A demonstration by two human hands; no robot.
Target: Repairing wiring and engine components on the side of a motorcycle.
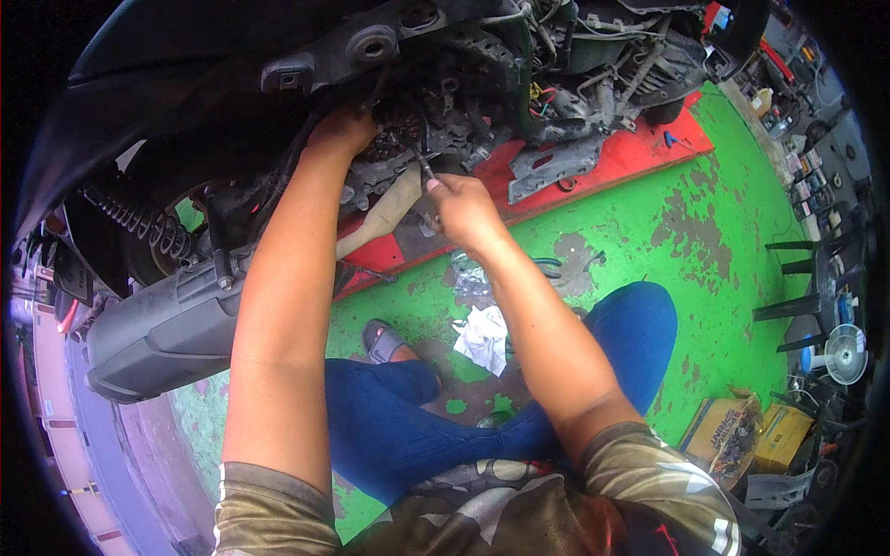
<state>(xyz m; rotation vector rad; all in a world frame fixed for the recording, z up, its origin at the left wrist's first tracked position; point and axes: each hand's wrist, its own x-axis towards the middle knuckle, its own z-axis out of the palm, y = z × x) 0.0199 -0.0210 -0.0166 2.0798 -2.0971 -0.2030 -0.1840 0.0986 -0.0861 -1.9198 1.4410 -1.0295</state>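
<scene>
A partly stripped scooter (445,102) stands before me with its engine laid bare. My left hand (345,132) reaches in beside the round, dark engine part (397,139); its fingers are lost in shadow among the parts. Closed around the lower end of a slim metal hand tool (425,168), my right hand (466,213) is just right of the pale exhaust pipe (394,204). The tool's upper end points into the engine, and its exact kind is hard to make out. Below left lies the dark grey muffler (167,324).
The scooter is over a red platform (649,148) on a worn green floor (603,241). Pliers (547,264), a clear plastic bag (470,276) and a white crumpled cloth (483,335) lie by my feet. Cardboard boxes (718,431) and a fan (845,354) are at the right.
</scene>
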